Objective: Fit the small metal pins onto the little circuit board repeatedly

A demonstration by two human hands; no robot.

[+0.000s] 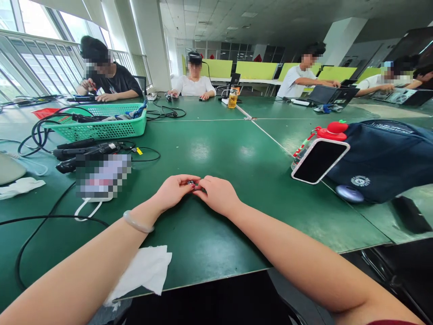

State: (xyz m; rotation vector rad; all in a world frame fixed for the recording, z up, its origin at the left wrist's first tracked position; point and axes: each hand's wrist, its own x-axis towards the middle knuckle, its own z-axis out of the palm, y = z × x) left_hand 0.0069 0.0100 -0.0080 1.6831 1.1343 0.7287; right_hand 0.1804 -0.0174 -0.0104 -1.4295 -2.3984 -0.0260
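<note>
Just above the middle of the green table [216,243], my two hands meet at the fingertips. My left hand [172,193], with a pale bangle [137,222] on its wrist, pinches a small dark piece with silvery-white parts [191,183]. The piece is too small and too covered for me to tell its kind. My right hand [219,193] is closed, its thumb and fingers pressed together against the same spot. What its fingertips grip is hidden. A crumpled white tissue [149,271] lies under my left forearm at the table edge.
To the left are a green plastic basket [101,128] of cables, black handheld devices [89,151] and a phone [103,178]. A phone with a glittery rim [320,160] leans on a red-lidded bottle [333,131] beside a navy bag [382,158]. Several people sit across the table.
</note>
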